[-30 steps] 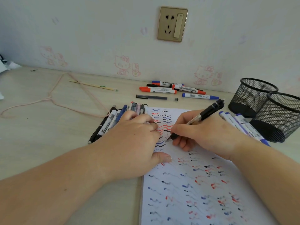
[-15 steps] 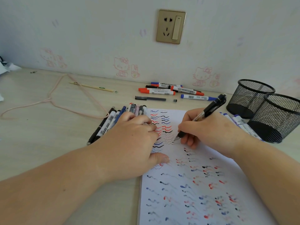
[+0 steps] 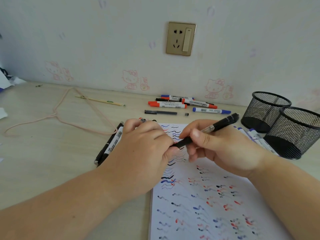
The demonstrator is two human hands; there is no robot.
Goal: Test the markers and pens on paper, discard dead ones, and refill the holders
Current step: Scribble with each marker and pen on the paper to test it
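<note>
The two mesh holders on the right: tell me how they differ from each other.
The nearer mesh holder sits closer to the camera and looks larger; the farther mesh holder stands behind it toward the wall. The nearer one overlaps the farther one's right side and is cut off by the frame edge; the farther one's rim shows whole. Both are black, round, and show no pens inside.
</note>
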